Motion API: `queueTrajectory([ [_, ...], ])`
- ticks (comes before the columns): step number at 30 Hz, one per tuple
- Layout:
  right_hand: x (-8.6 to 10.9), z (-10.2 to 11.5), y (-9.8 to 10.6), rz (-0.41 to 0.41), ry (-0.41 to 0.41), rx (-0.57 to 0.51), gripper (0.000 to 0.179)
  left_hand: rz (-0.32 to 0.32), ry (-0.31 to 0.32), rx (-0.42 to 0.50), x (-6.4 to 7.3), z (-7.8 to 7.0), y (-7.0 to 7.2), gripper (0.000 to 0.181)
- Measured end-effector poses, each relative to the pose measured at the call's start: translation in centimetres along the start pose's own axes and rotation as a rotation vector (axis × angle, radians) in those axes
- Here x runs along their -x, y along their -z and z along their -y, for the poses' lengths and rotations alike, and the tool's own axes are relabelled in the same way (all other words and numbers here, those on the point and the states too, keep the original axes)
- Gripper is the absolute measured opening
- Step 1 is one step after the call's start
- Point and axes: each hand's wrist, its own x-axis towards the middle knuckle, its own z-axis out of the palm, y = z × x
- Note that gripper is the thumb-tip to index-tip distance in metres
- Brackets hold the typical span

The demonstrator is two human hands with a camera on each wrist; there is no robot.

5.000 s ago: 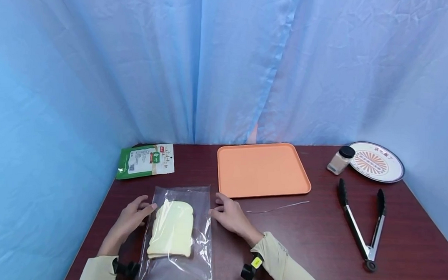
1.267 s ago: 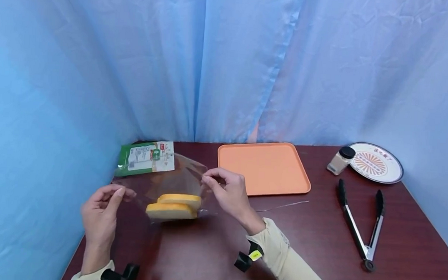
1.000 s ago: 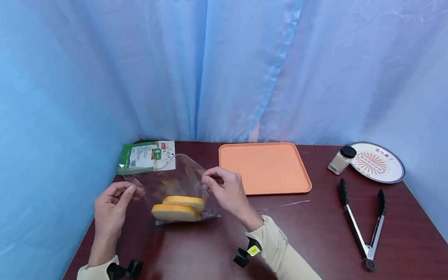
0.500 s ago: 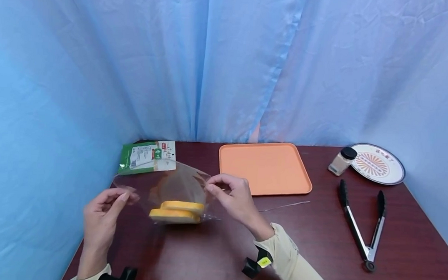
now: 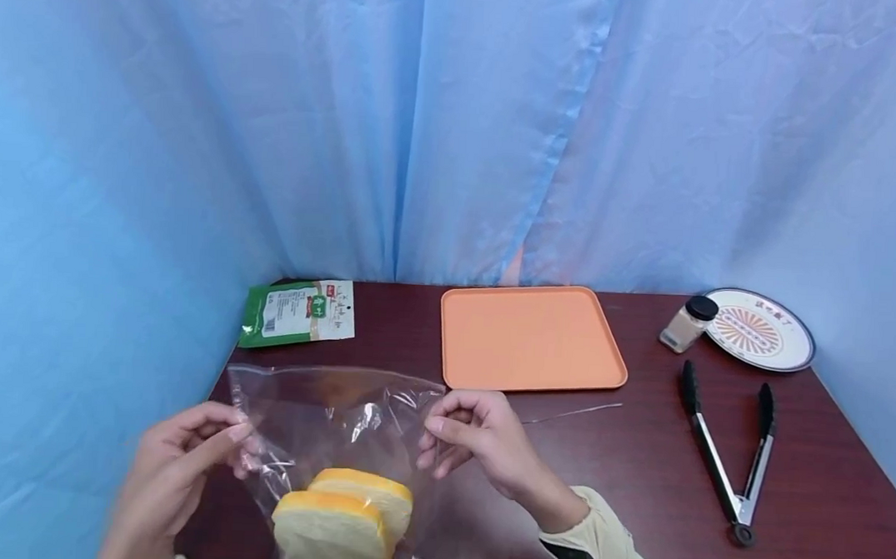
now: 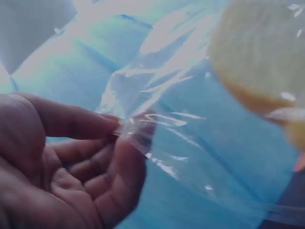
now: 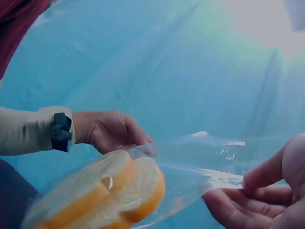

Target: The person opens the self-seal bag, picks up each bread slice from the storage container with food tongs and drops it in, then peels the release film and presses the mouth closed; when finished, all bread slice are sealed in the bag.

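Note:
A clear plastic bag hangs between my hands in the head view, its top edge away from me. Inside, at the bottom, two slices of bread with yellow-orange crusts stand one behind the other. My left hand pinches the bag's left side between thumb and fingers; the left wrist view shows the film bunched at that thumb tip. On the opposite side my right hand pinches the bag near its upper right corner. In the right wrist view the film stretches from the bread slices to the right fingers.
Behind the bag lie a green and white packet and an orange tray. A thin twist tie lies in front of the tray. To the right are open tongs, a black-lidded jar and a patterned plate.
Five seconds ago the bag lay flat on the table with the hands beside it. Since then both hands have lifted it, and in the last half second brought it nearer me, bread hanging lower.

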Motion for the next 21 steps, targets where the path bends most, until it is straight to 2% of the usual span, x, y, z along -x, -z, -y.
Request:
queueTrajectory([
  [2,-0.6,-1.4,0.7,-0.035,-0.117,-0.044,0.028,0.065,0.148,0.013,-1.1,1.3,0.8,0.036],
  [4,-1.6,-3.0,1.5,-0.094,-0.214,-0.059,0.021,0.087,0.287,-0.002,-2.3,2.9,1.4,0.031],
  [5,-2.1,-3.9,1.9,-0.129,-0.249,-0.053,0.017,0.075,0.342,-0.02,-2.9,3.8,1.5,0.028],
  [8,-3.9,-6.2,3.0,-0.238,-0.289,0.019,0.012,-0.029,0.465,-0.106,-4.5,6.4,1.8,0.017],
  [9,-4.5,-6.9,3.4,-0.268,-0.292,0.057,0.012,-0.067,0.495,-0.143,-5.0,7.1,1.8,0.013],
  [12,-5.9,-8.6,4.2,-0.335,-0.287,0.188,0.013,-0.113,0.552,-0.244,-6.4,9.2,1.9,0.011],
  [16,-6.9,-10.0,4.8,-0.377,-0.294,0.317,0.014,-0.092,0.597,-0.307,-7.6,11.2,2.0,0.018],
  [21,-7.6,-10.7,5.1,-0.364,-0.299,0.378,0.015,-0.117,0.65,-0.331,-8.3,12.8,2.1,0.016],
])
